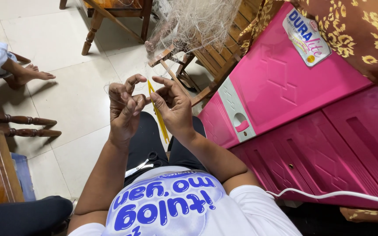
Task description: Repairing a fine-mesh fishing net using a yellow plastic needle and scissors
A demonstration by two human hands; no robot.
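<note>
Yellow netting needle (158, 112) held upright before pink cabinet (285, 100).
Long axis near vertical, tip up; left hand (125, 109) and right hand (171, 105) fingers pinched closed around it.

Even, bright indoor light; soft shadows fell left of the fingers (132, 85) under the chair legs (93, 27). Mild sheen on the pink cabinet (281, 83) right of them. Edges bowed by wide-angle distortion. Netting (193, 19) above looked hazy.

Single head view, steeply down, close over lap.
</note>
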